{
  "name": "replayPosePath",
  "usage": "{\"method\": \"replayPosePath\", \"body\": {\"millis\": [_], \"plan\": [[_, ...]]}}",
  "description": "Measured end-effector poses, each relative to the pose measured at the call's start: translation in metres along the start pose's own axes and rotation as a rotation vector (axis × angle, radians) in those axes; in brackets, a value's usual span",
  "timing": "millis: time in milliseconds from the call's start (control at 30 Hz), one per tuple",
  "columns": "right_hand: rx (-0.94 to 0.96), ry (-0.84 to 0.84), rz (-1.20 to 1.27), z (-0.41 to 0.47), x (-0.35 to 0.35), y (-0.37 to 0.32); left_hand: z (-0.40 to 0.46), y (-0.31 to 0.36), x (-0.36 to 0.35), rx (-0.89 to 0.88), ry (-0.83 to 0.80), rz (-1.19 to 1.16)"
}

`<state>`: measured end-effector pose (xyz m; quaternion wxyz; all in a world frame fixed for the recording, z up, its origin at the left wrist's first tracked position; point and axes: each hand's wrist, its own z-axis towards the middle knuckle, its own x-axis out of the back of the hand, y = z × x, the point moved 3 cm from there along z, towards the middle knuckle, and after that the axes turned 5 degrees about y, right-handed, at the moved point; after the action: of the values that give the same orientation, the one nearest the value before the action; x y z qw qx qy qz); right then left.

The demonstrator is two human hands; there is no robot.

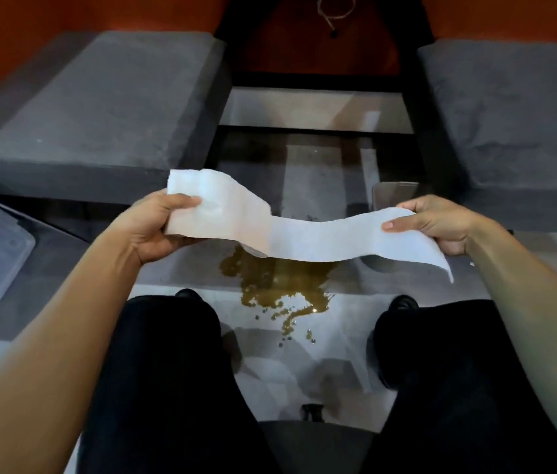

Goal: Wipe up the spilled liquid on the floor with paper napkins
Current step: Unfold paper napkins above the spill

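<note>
Left hand (159, 227) and right hand (436, 222) are each pinching an end of the napkin (304, 234), holding it stretched above the brown spill (280, 285), which is lying on floor (345, 336) between the knees.

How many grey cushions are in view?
2. One cushion lies at upper left, the other cushion at upper right, with a dark frame between them. More may sit outside the view.
</note>
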<state>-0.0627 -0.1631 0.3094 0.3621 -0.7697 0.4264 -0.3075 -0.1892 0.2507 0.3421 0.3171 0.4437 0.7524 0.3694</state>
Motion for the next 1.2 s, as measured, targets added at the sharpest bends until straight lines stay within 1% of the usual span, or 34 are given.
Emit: {"method": "replayPosePath", "body": {"millis": [67,167,233,333,467,567,700,767,833,900,967,1033,1133,1200], "plan": [[0.011,0.037,-0.002,-0.012,0.01,0.004,-0.016,0.002,0.012,-0.015,-0.003,-0.064],[0.062,0.077,0.138,-0.028,0.021,0.009,-0.044,0.002,0.028,-0.021,0.015,-0.177],[0.121,0.067,0.187,-0.042,0.02,0.006,-0.065,-0.003,0.034,-0.022,0.024,-0.24],[0.176,0.025,0.066,-0.06,0.001,-0.004,-0.095,-0.015,0.035,-0.026,0.026,-0.281],[0.224,-0.088,-0.156,-0.072,-0.053,-0.019,-0.124,-0.036,0.042,-0.005,0.053,-0.256],[0.235,-0.219,-0.145,-0.088,-0.098,-0.027,-0.145,-0.053,0.063,0.006,0.113,-0.258],[0.307,-0.345,-0.084,-0.109,-0.142,-0.04,-0.174,-0.065,0.1,-0.013,0.203,-0.382],[0.332,-0.426,-0.068,-0.118,-0.159,-0.05,-0.189,-0.071,0.114,0.011,0.221,-0.373],[0.348,-0.478,-0.145,-0.122,-0.176,-0.062,-0.2,-0.079,0.128,0.045,0.245,-0.323],[0.335,-0.481,-0.17,-0.12,-0.196,-0.071,-0.205,-0.084,0.142,0.071,0.282,-0.31],[0.288,-0.478,-0.162,-0.111,-0.22,-0.078,-0.205,-0.085,0.155,0.079,0.339,-0.323],[0.225,-0.488,-0.206,-0.1,-0.244,-0.081,-0.201,-0.085,0.163,0.084,0.373,-0.321],[0.144,-0.46,-0.328,-0.077,-0.279,-0.082,-0.19,-0.089,0.173,0.114,0.398,-0.241],[0.084,-0.477,-0.334,-0.069,-0.299,-0.076,-0.179,-0.099,0.18,0.152,0.447,-0.152]]}}
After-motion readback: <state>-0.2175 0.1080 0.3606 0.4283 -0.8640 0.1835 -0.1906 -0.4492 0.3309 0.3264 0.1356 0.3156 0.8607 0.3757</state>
